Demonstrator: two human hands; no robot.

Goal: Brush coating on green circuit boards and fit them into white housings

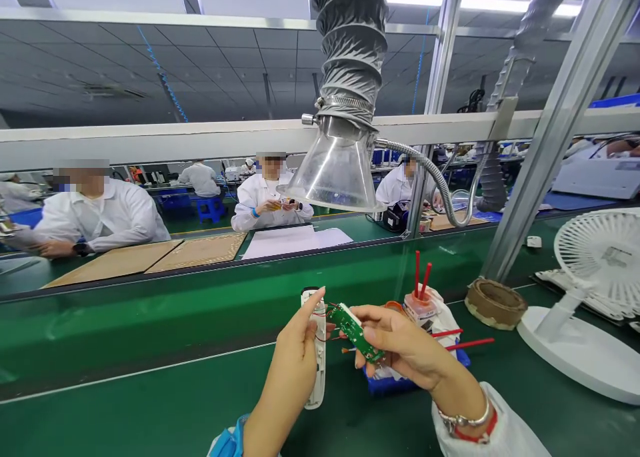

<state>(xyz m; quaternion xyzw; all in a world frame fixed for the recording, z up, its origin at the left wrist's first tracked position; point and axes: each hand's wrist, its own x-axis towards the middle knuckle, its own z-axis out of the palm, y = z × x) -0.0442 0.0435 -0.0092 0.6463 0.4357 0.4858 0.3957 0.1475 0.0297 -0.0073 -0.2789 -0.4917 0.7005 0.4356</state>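
hands (400, 344) — green circuit board (354, 332), white casing (314, 384)

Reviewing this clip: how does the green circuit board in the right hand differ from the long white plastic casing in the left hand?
The green circuit board is flat and carries components, while the long white plastic casing is a smooth, bulkier shell. The board slants in the right hand; the casing stands nearly upright in the left hand. Both are elongated, and thin red wires seem to join them.
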